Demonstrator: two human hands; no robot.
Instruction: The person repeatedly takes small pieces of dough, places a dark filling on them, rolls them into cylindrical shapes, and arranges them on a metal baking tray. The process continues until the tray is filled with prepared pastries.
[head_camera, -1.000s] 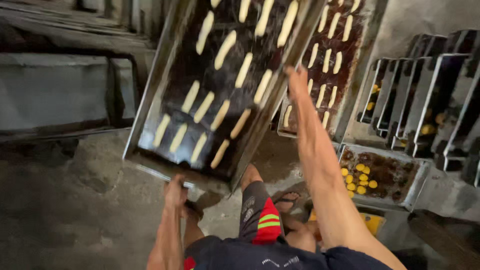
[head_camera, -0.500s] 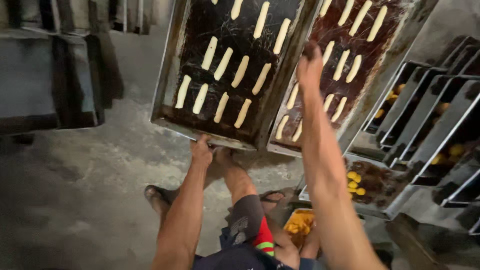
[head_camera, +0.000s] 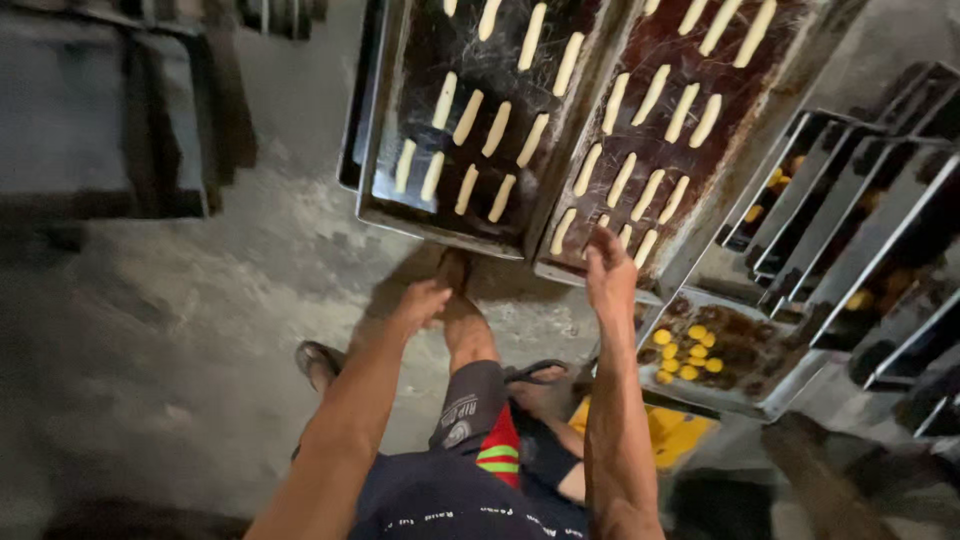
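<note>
Our grey floor and the trays on it

We see a rough grey floor under our feet. Two dark trays with pale dough sticks lie just past our fingertips. Right of the fingers sits a smaller tray with yellow bits.

trays of dough strips: 2 | tray of yellow pieces: 1 | hands: 2

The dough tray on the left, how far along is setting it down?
Looks done: the left tray of pale dough sticks lies flat beside a second filled tray. In hand: nothing; the left hand and right hand hover open just off the tray edges. Left: trays tilted in the rack and a tray of round yellow pieces sit untouched.
</note>
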